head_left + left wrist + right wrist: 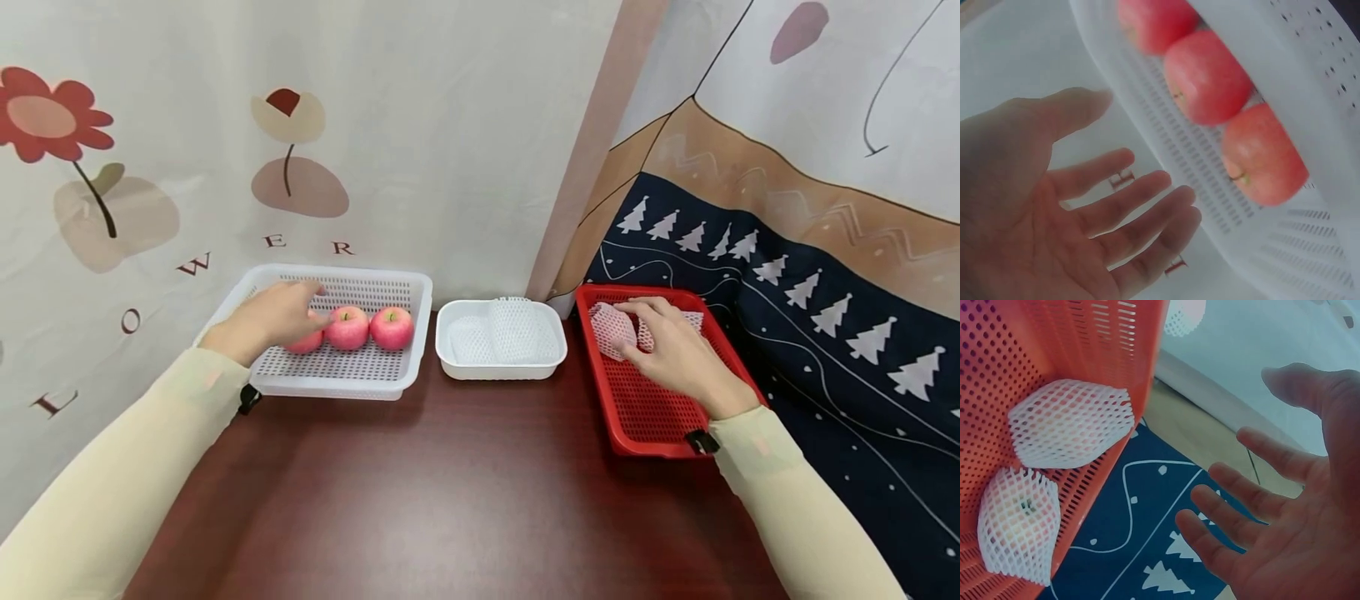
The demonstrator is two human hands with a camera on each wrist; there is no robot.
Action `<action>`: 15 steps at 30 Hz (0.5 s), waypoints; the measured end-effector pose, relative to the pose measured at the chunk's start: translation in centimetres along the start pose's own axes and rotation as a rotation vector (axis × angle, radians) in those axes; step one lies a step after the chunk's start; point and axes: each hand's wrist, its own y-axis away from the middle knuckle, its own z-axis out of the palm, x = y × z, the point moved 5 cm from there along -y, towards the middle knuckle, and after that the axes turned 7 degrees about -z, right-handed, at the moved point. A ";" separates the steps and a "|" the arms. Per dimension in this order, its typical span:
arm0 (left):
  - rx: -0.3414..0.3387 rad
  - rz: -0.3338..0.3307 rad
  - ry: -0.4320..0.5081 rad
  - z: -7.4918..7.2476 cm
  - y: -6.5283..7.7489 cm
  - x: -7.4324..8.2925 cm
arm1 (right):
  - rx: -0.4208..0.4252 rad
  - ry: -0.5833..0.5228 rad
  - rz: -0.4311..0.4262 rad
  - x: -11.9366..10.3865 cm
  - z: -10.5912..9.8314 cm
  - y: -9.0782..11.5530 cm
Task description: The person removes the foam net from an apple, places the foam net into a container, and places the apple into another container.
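Fingers of left hand (pixel 258 321) and right hand (pixel 671 346) spread wide, empty, round red apples (pixel 347 327) near the former, white foam-netted fruit (pixel 1072 424) near the latter; likely reaching, next calling for curling.

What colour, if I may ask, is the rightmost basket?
The rightmost basket is red, shown best in the head view.

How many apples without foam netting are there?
3, in a row in the larger white basket: the left apple, partly covered by the left hand in the head view; the middle apple; and the right apple. The left wrist view shows no more.
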 end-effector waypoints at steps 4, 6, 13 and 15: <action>0.060 0.026 0.013 -0.3 1.2 1.3 | -0.010 -0.010 0.014 0.5 0.0 -0.4; 0.089 0.046 0.019 -0.2 1.8 1.9 | -0.018 -0.009 0.021 0.9 0.2 -0.6; 0.179 0.090 0.020 0.3 3.9 3.3 | -0.065 -0.015 0.054 2.1 0.6 -1.1; 0.194 0.089 0.026 0.4 4.6 3.6 | -0.084 -0.024 0.069 2.4 0.7 -1.2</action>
